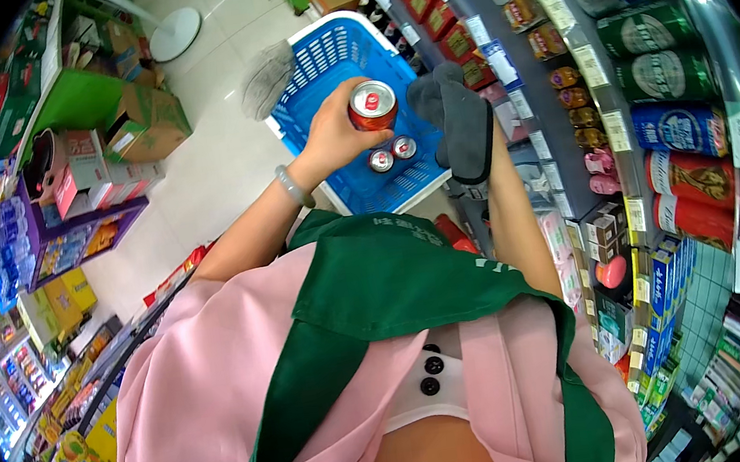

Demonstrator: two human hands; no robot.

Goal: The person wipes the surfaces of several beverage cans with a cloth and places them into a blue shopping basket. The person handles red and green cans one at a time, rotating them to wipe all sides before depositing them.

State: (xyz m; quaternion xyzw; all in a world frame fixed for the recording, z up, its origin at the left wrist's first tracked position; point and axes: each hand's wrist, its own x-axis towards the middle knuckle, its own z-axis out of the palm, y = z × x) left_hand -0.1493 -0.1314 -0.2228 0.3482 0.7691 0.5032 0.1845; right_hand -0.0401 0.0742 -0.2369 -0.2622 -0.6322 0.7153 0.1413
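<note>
My left hand (336, 126), bare and with a pale bangle (294, 186) at the wrist, grips a red drink can (373, 107) with its silver top and red tab facing up. The can is above a blue plastic basket (310, 110) with a white rim. Two more cans, a left one (381, 160) and a right one (404, 148), stand side by side inside it. My right hand (461, 123) wears a dark grey glove and is over the basket's right side, beside the shelves. Whether it holds anything is hidden. A fuzzy grey cloth-like item (268, 80) is at the basket's left rim.
Shelves on the right carry red boxes (433, 15), green cans (659, 74) and red cans (692, 198) behind price tags. On the left are an open cardboard box (149, 123), a purple display stand (89, 231) and a round white pole base (175, 34) on the tiled floor (230, 47).
</note>
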